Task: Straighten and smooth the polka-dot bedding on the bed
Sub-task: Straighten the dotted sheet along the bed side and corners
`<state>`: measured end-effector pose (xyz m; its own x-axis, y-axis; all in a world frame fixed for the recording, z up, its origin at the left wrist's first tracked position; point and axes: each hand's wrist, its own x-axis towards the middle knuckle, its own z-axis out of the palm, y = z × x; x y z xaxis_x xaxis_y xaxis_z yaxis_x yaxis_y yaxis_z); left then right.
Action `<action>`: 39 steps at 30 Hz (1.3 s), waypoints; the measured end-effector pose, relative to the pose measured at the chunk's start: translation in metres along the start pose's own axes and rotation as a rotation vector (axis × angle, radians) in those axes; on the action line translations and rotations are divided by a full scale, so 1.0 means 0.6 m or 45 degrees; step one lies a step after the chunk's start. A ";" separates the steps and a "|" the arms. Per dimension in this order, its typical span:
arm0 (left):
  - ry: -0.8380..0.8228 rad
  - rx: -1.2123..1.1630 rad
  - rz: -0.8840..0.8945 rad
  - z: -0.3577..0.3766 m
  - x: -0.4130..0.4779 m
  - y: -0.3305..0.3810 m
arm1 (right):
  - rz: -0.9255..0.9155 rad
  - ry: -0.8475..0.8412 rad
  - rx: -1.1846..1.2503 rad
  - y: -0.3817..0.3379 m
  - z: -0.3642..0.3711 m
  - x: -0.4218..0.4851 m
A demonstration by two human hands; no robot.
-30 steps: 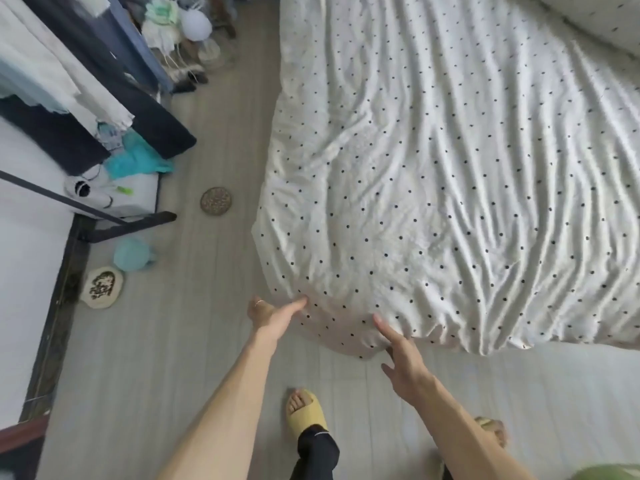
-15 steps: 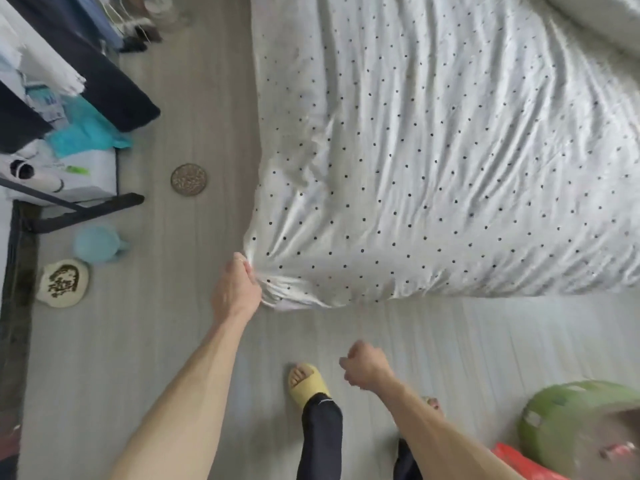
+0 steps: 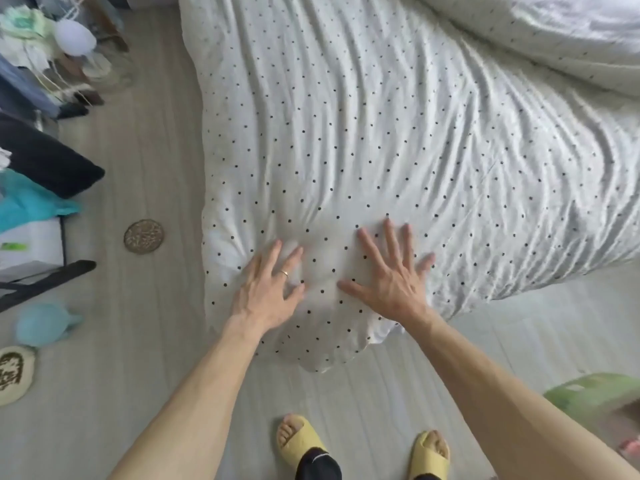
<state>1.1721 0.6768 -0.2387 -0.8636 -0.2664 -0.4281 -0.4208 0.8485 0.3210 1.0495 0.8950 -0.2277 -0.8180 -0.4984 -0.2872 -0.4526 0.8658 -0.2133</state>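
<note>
- 2 feet stand on the floor (image 3: 346,386) at the bottom edge of the view, each in 1 yellow slipper: the left slipper (image 3: 298,441) and the right slipper (image 3: 431,453), 2 in all, with dark trouser cuffs above them.
- 2 bare forearms reach forward from the near edge toward the bed.
- The left hand (image 3: 265,296) lies palm down on the near corner of the polka-dot bedding (image 3: 363,150), its fingers (image 3: 273,252) spread and flat, gripping nothing; 1 ring shows on one of them.
- The right hand (image 3: 394,282) lies palm down just beside it on the same corner, fingers fanned wide and flat, also gripping nothing.
- The bedding covers the bed; its near corner droops over the bed's edge toward the floor, and long wrinkles run across the cloth away from the hands.
- At the far right corner of the bed lies 1 bunched heap of the same dotted cloth (image 3: 554,32).
- On the pale plank floor left of the bed: 1 round woven mat (image 3: 143,236), 1 pale blue object (image 3: 43,323), 1 round patterned disc (image 3: 14,374).
- At the right edge, 1 blurred green object (image 3: 592,396).
- Along the left wall, dark and teal clothes (image 3: 34,202) hang and pile up.
</note>
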 end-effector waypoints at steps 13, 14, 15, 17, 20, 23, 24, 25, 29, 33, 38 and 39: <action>0.060 0.344 0.137 -0.078 0.083 0.276 | 0.097 0.209 0.003 0.176 -0.112 -0.016; 0.069 0.324 0.184 -0.069 0.098 0.306 | 0.020 0.346 0.050 0.187 -0.126 0.004; 0.086 0.315 0.236 -0.055 0.124 0.348 | -0.034 0.459 0.089 0.221 -0.140 0.024; 0.109 0.277 0.291 -0.041 0.156 0.401 | -0.165 0.552 0.047 0.279 -0.158 0.051; -0.006 0.343 0.241 0.007 0.207 0.501 | 0.034 0.011 -0.129 0.493 -0.157 0.064; -0.245 0.536 -0.012 0.045 0.227 0.563 | 0.815 -0.767 -0.124 0.705 -0.153 0.015; -0.287 0.569 -0.115 0.042 0.238 0.589 | 0.943 -0.858 -0.096 0.748 -0.158 0.001; -0.303 0.594 -0.211 0.034 0.250 0.618 | 0.919 -0.855 -0.092 0.779 -0.162 -0.005; -0.155 0.721 -0.255 -0.013 0.325 0.775 | 0.421 -0.170 -0.013 0.826 -0.211 0.015; 0.000 0.457 0.209 0.007 0.408 0.931 | 0.057 0.519 0.141 0.844 -0.266 0.093; -0.314 0.590 0.044 0.058 0.476 1.007 | 0.492 -0.311 0.139 1.018 -0.258 0.124; -0.333 0.603 0.012 0.067 0.485 1.019 | 0.740 -0.576 0.159 1.066 -0.249 0.105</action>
<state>0.6748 1.1365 -0.2011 -0.7433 -0.1859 -0.6426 -0.1897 0.9798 -0.0640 0.6552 1.4241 -0.2429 -0.6751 0.0448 -0.7363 0.0738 0.9972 -0.0070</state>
